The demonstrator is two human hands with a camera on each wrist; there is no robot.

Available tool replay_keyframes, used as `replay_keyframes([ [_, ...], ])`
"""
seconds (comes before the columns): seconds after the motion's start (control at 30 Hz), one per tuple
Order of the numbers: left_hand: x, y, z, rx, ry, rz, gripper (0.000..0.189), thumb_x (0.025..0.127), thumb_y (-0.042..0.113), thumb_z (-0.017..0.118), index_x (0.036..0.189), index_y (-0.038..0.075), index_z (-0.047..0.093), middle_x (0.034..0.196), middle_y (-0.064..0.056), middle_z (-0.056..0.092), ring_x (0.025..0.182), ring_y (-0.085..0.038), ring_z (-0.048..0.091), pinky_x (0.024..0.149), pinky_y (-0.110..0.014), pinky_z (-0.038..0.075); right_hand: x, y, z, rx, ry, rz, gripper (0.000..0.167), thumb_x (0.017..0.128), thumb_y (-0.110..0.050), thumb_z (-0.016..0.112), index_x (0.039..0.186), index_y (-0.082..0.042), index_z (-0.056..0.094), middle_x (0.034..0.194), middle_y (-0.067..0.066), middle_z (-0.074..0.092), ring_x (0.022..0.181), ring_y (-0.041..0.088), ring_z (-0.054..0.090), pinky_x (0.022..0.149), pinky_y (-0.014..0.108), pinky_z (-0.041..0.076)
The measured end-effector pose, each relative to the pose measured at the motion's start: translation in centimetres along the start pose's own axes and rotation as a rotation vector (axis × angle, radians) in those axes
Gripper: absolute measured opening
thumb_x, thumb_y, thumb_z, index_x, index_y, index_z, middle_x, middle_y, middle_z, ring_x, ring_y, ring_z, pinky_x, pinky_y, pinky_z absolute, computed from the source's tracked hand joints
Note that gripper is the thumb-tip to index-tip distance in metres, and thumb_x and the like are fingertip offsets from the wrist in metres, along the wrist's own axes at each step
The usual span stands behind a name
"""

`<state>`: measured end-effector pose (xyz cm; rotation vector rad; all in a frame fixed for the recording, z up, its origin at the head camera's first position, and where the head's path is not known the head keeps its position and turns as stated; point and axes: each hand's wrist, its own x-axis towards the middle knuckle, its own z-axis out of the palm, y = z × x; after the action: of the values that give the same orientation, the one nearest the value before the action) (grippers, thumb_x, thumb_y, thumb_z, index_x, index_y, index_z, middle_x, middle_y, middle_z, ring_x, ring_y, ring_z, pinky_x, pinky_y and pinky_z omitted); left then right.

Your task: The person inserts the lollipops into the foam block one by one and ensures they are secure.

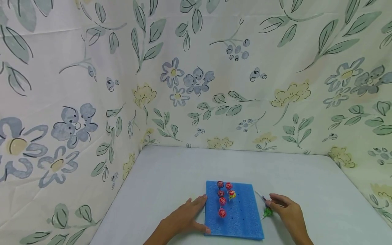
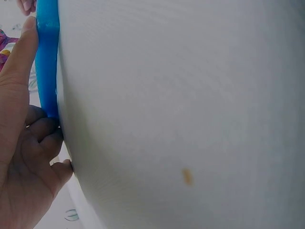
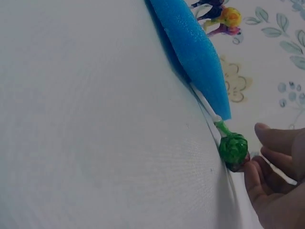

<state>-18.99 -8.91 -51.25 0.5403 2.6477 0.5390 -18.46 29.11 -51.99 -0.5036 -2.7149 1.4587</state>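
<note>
A blue foam board (image 1: pixel 245 224) with small holes lies on the table, and several wrapped lollipops (image 1: pixel 222 213) stand upright in its left half. My left hand (image 1: pixel 183 216) spreads along the board's left side, its thumb resting at the near left corner and its fingertips touching the left edge. At the board's right, my right hand (image 1: pixel 289 211) has its thumb and fingers around the head of a dark-wrapped lollipop (image 3: pixel 240 167). That head is mostly hidden, so a firm pinch cannot be made out. A green lollipop (image 1: pixel 267 212) lies beside it, just below the thumb.
The white table (image 1: pixel 171 170) extends around the board. Floral cloth (image 1: pixel 232 115) hangs behind it and at both sides. One yellow-and-red lollipop (image 1: pixel 232 194) stands in the second row of the board. A small orange-brown spot (image 2: pixel 187 176) shows in the left wrist view.
</note>
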Motion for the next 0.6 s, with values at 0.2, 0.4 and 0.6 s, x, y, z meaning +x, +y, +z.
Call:
replay_keyframes([
  [0.2,0.02,-0.11,0.04,-0.004,-0.004,-0.002,0.114,0.076,0.073,0.082,0.168,0.027,0.033,0.172,0.01,0.036,0.158,-0.035,0.036,0.122,-0.061,0.038,0.2,0.25,-0.07,-0.016,0.012,-0.009,0.064,0.089,-0.043,0.087,0.135,-0.002,0.071,0.119,0.01,0.079,0.127,0.035,0.065,0.08,0.017,0.049],
  [0.4,0.09,-0.21,0.13,-0.01,-0.01,-0.005,0.113,0.077,0.073,0.081,0.168,0.025,0.034,0.172,0.008,0.036,0.157,-0.037,0.036,0.121,-0.062,0.038,0.41,0.4,-0.13,-0.025,0.014,-0.022,0.061,0.089,-0.04,0.086,0.134,-0.001,0.071,0.116,0.011,0.08,0.129,0.04,0.063,0.096,0.042,0.055],
  [0.6,0.1,-0.33,0.33,-0.008,-0.007,0.0,0.114,0.076,0.075,0.081,0.168,0.027,0.033,0.172,0.01,0.036,0.158,-0.036,0.036,0.121,-0.062,0.038,0.65,0.52,-0.08,-0.008,0.005,-0.02,0.063,0.089,-0.038,0.087,0.135,0.002,0.069,0.119,0.016,0.079,0.13,0.044,0.063,0.104,0.059,0.051],
])
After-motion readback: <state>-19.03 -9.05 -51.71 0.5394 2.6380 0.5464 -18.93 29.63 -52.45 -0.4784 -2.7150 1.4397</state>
